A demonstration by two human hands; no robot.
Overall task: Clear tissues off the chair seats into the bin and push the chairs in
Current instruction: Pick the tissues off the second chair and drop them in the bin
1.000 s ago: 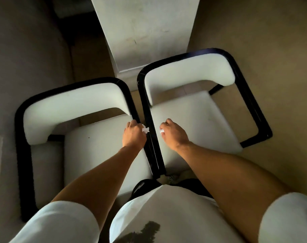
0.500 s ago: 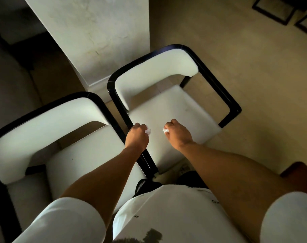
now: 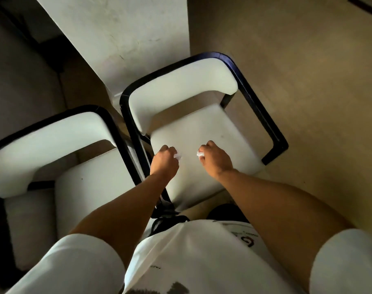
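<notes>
Crumpled white tissue wad [image 3: 178,156]: held in left hand [image 3: 164,161] grip, frame centre. Second white wad [image 3: 199,154]: held in right hand [image 3: 216,159]. Both above white-cushioned, black-framed right chair [image 3: 204,132]; matching left chair [image 3: 59,153] beside. Step: tissues collected. Next: bin, unseen; chairs unpushed.

We find no text we can read with certainty; on the white T-shirt [image 3: 202,257], near its right chest edge, we see a dark red curled mark with a thin line of tiny print above it, too small to make out; lower on the shirt's front sit a short row of small dark letters, blurred, and a dark printed shape at the bottom edge, unreadable.
</notes>
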